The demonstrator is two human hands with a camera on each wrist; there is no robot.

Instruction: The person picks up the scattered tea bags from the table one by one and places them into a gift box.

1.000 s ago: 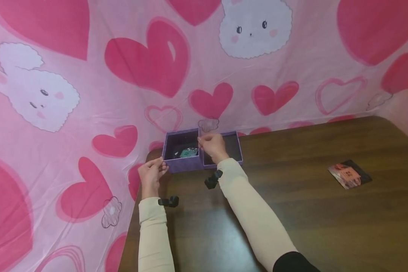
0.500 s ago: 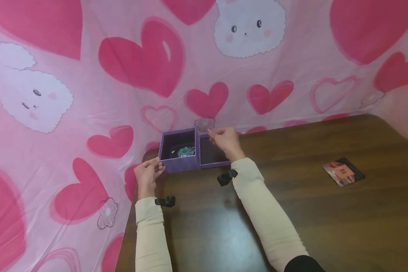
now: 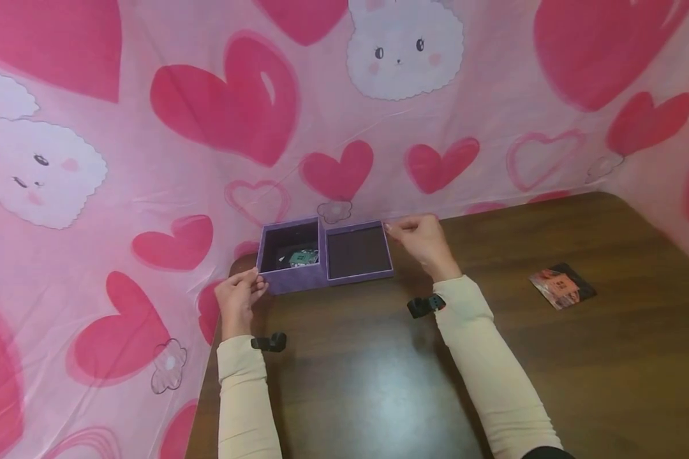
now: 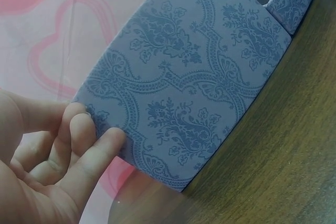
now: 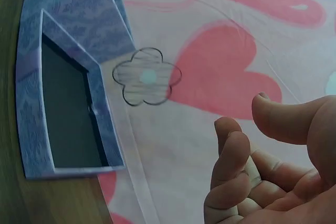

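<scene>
A purple patterned box (image 3: pixel 295 281) stands uncovered at the far left of the table. Inside it lies a small teal-and-silver flat packet (image 3: pixel 304 257). The box's shallow, dark-lined lid (image 3: pixel 360 252) lies opened out against its right side. My left hand (image 3: pixel 241 296) pinches the box's front left corner, thumb and fingertips at the edge in the left wrist view (image 4: pixel 68 145). My right hand (image 3: pixel 425 242) hovers near the lid's far right corner. In the right wrist view, the right hand's thumb stands apart from loosely bent fingers (image 5: pixel 231 150), nothing between them.
An orange-and-black flat packet (image 3: pixel 563 286) lies on the wooden table (image 3: pixel 367 382) toward the right. Behind the box and along the left side hangs a pink cloth (image 3: pixel 195 159) printed with hearts and rabbits.
My right hand has moved right, from the wall between box and lid across to beyond the lid's right edge, uncovering the lid. My left hand stays at the box corner.
</scene>
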